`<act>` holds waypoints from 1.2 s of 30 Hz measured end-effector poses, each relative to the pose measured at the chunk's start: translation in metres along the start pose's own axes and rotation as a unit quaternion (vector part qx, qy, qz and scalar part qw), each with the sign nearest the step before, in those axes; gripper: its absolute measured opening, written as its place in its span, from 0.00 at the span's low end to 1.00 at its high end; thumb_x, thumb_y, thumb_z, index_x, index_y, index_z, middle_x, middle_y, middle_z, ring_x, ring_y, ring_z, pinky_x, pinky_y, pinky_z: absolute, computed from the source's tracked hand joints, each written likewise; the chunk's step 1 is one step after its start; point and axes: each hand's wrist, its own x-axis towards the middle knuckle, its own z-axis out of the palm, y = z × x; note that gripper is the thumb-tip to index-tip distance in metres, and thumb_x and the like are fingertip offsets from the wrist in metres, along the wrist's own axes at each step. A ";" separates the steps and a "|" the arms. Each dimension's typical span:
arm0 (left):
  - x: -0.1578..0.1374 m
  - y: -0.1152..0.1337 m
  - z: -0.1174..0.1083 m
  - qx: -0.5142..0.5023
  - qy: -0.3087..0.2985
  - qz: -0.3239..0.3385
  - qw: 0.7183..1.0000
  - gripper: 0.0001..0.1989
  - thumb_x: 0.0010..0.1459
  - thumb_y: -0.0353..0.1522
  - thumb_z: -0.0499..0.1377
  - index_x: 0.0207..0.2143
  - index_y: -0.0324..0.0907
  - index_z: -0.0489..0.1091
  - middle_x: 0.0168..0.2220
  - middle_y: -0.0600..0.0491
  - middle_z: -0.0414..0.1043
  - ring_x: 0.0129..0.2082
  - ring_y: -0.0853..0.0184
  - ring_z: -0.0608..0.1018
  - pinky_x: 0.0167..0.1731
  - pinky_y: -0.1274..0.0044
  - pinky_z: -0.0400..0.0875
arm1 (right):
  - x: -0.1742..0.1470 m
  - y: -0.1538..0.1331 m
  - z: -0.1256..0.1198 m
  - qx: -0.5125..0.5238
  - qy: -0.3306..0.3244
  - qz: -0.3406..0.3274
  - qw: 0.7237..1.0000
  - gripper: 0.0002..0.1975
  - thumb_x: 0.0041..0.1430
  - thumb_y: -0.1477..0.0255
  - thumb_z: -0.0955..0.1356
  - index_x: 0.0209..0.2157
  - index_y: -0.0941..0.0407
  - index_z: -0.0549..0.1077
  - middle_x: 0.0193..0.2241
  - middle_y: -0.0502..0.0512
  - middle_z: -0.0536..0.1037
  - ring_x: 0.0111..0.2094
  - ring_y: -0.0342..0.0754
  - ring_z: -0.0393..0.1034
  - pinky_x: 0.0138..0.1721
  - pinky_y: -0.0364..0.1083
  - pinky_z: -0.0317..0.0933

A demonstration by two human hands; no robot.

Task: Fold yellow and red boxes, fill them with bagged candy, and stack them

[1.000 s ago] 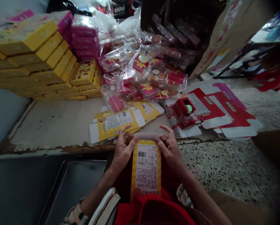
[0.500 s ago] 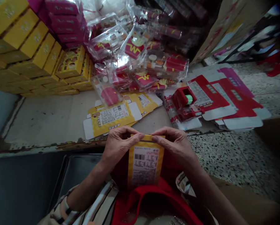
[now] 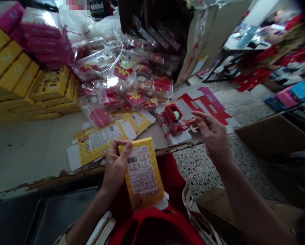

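My left hand [image 3: 117,166] grips the upper left edge of a yellow cardboard box [image 3: 143,177], thumb in front and fingers behind. The box is tilted over my lap, its printed label and barcode facing up, and a white flap sticks out at the lower end. Off to the right, my right hand [image 3: 212,136] reaches over the bench with fingers stretched out and apart. Its fingertips are beside the cutter end of a red tape dispenser [image 3: 169,114] holding a pale green roll; whether they touch it or the tape is unclear.
Flat yellow cartons [image 3: 101,141] and flat red cartons [image 3: 208,107] lie on the bench [image 3: 50,149]. Behind them are clear-bagged red sets [image 3: 121,71], stacked yellow boxes [image 3: 11,68] and pink boxes [image 3: 42,37]. A large cardboard carton [image 3: 206,37] stands behind.
My right hand has left the yellow box's top edge and moved right to the tape dispenser. My left hand keeps the box, now tilted, its top closed. The view has swung right.
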 end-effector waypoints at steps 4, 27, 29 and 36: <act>0.016 0.014 0.005 0.046 -0.009 0.055 0.997 0.17 0.56 0.43 0.69 0.39 0.44 0.68 0.29 0.59 0.74 0.22 0.71 0.77 0.23 0.82 0.73 | 0.052 0.021 -0.021 -0.092 -0.116 0.119 0.982 0.17 0.59 0.56 0.72 0.35 0.57 0.82 0.32 0.56 0.82 0.33 0.50 0.72 0.33 0.47 0.63; 0.016 -0.030 0.027 0.261 -0.198 -0.005 0.945 0.19 0.63 0.50 0.59 0.37 0.42 0.65 0.25 0.59 0.66 0.22 0.72 0.68 0.21 0.83 0.62 | -0.007 0.062 0.009 0.056 0.052 0.169 0.983 0.19 0.46 0.56 0.75 0.29 0.55 0.71 0.23 0.49 0.74 0.27 0.46 0.67 0.33 0.46 0.60; 0.021 -0.038 0.031 0.246 -0.213 -0.013 0.945 0.21 0.63 0.52 0.59 0.36 0.43 0.64 0.24 0.59 0.65 0.21 0.73 0.67 0.20 0.84 0.61 | -0.006 0.063 -0.001 0.026 0.037 0.155 0.987 0.15 0.46 0.61 0.76 0.28 0.55 0.72 0.22 0.49 0.73 0.27 0.47 0.66 0.33 0.46 0.59; 0.026 -0.058 0.049 0.195 -0.268 -0.032 0.943 0.28 0.57 0.59 0.59 0.35 0.42 0.65 0.21 0.60 0.64 0.19 0.73 0.66 0.19 0.82 0.59 | -0.032 0.012 -0.038 0.073 -0.175 0.051 0.981 0.22 0.58 0.66 0.72 0.52 0.53 0.67 0.25 0.44 0.71 0.28 0.45 0.67 0.34 0.46 0.62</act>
